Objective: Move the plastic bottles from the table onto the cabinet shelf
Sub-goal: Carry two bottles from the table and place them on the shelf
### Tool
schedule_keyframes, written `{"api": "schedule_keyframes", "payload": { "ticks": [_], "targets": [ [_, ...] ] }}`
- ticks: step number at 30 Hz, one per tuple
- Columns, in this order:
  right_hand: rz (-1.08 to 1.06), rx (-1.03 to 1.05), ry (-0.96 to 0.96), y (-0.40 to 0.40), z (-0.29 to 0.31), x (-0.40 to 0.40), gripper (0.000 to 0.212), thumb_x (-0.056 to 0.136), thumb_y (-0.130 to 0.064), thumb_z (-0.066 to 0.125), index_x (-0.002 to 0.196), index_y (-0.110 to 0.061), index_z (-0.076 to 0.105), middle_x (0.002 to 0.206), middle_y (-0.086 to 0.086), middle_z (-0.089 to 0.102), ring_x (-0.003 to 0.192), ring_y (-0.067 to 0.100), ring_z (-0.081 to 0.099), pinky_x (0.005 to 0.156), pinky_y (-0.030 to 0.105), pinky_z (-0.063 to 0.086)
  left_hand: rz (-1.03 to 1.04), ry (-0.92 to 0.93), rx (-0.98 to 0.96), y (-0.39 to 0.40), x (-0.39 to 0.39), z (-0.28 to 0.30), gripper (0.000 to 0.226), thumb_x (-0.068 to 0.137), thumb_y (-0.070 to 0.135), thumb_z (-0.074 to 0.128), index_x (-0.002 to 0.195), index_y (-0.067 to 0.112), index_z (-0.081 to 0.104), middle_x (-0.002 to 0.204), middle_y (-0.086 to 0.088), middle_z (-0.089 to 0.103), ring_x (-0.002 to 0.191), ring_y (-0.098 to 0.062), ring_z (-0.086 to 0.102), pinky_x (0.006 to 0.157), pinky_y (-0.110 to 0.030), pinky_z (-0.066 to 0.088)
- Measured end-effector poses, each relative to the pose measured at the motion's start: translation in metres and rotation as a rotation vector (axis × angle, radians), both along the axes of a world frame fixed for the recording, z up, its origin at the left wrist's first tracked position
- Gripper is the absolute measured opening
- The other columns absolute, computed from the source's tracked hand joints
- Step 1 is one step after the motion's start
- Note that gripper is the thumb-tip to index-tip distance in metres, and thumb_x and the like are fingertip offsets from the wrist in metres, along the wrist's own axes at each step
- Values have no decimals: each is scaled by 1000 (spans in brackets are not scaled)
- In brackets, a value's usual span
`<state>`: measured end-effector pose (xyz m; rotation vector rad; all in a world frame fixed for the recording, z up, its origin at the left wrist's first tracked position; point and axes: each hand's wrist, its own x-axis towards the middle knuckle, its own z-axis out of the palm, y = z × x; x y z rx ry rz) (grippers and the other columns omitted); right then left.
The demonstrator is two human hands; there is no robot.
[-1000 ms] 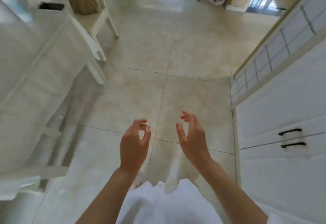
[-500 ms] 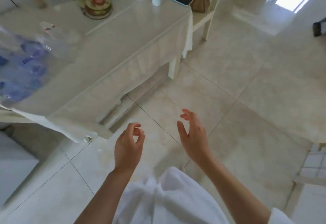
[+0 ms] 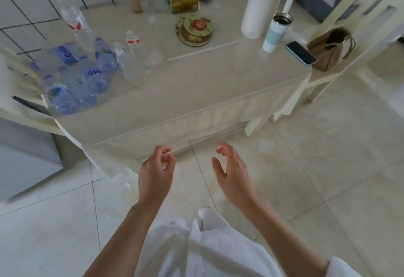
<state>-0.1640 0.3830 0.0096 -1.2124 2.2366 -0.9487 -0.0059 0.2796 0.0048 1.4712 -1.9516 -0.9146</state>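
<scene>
Plastic is what I look for first, and it is all at the table's (image 3: 196, 93) left end: a heap of blue-labelled plastic bottles (image 3: 74, 80) lying on their sides, with a tall clear bottle (image 3: 72, 19) standing just behind them toward the tiled wall. Just to the right of the heap stand two or three smaller clear bottles (image 3: 131, 58), one with a red and white label; the blur keeps me from counting any of them with confidence.

Further right along the table sit a round decorated tin (image 3: 194, 30), a white kettle (image 3: 264, 6), a pale tumbler (image 3: 276, 33) and a phone (image 3: 301, 53) at the right edge. None of these belong to the job.

Below the table's front edge, over the floor, I see both hands clear of everything. My left hand (image 3: 155, 174) has its fingers loosely curled with thumb and forefinger close together; something thin and pale may sit at the fingertips, but I cannot tell whether it is pinched. My right hand (image 3: 231, 174) is relaxed and spread, grasping nothing.

The cabinet shelf is out of view, so I cannot say how many bottles already stand there. Judging by the heap, most of the work remains, and the next reach is up and left.
</scene>
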Motion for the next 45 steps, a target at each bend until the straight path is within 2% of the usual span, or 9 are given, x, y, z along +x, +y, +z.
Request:
{"api": "schedule_keyframes", "payload": {
  "ticks": [9, 13, 19, 23, 27, 30, 35, 39, 45],
  "targets": [
    [175, 6, -51, -128, 0, -49, 39, 97, -22, 53, 133, -11, 45, 121, 4, 60, 111, 17, 57, 85, 12, 32, 216, -8, 59, -98, -20, -11, 12, 89, 15, 61, 101, 17, 63, 79, 3, 67, 74, -19, 63, 70, -27, 47],
    [208, 18, -78, -200, -3, -56, 37, 96, -21, 54, 130, -9, 47, 119, 6, 62, 113, 20, 58, 90, 24, 39, 270, -4, 59, -166, -25, -15, 14, 88, 11, 60, 101, 14, 64, 80, 0, 67, 70, -19, 61, 68, -24, 40],
    [182, 49, -120, -310, -3, -57, 35, 94, -17, 58, 126, -6, 51, 110, 10, 65, 107, 25, 59, 92, 37, 45, 308, -6, 99, -281, -25, -17, 15, 88, 11, 61, 102, 10, 65, 87, -10, 71, 80, -28, 66, 74, -32, 47],
    [157, 87, -158, -374, -4, -58, 36, 92, -15, 60, 124, -1, 53, 107, 15, 67, 104, 30, 61, 93, 43, 47, 329, -11, 171, -346, -30, -19, 17, 87, 12, 61, 103, 8, 66, 94, -9, 70, 81, -24, 64, 72, -25, 39],
    [168, 175, -197, -433, -8, -61, 36, 92, -24, 57, 124, -7, 53, 101, 1, 65, 103, 25, 62, 87, 31, 45, 351, -56, 262, -403, -37, -25, 26, 87, 20, 61, 111, 11, 65, 106, -4, 68, 86, -13, 53, 75, -21, 33],
    [187, 241, -224, -473, -11, -65, 39, 92, -29, 57, 125, -9, 53, 101, -2, 62, 105, 23, 60, 83, 25, 39, 385, -68, 370, -438, -46, -31, 34, 88, 24, 61, 119, 11, 61, 118, -6, 65, 99, -20, 54, 79, -27, 34],
    [229, 354, -224, -543, -25, -72, 47, 91, -35, 58, 128, -6, 53, 104, 2, 64, 114, 25, 57, 82, 24, 35, 428, -128, 520, -486, -61, -45, 45, 89, 30, 59, 123, 0, 57, 120, -18, 63, 107, -33, 59, 80, -34, 45],
    [269, 482, -202, -586, -42, -73, 38, 88, -44, 56, 106, -10, 52, 97, 2, 53, 96, 27, 57, 67, 28, 37, 466, -163, 599, -501, -72, -54, 54, 90, 36, 61, 129, -1, 54, 121, -21, 61, 108, -34, 59, 75, -32, 42],
    [245, 620, -309, -646, -65, -67, 71, 85, -54, 61, 130, 0, 47, 119, 17, 60, 107, 32, 61, 86, 41, 52, 585, -264, 622, -507, -97, -63, 70, 87, 42, 66, 134, -3, 41, 135, -25, 43, 121, -39, 49, 99, -40, 41]
  ]
}}
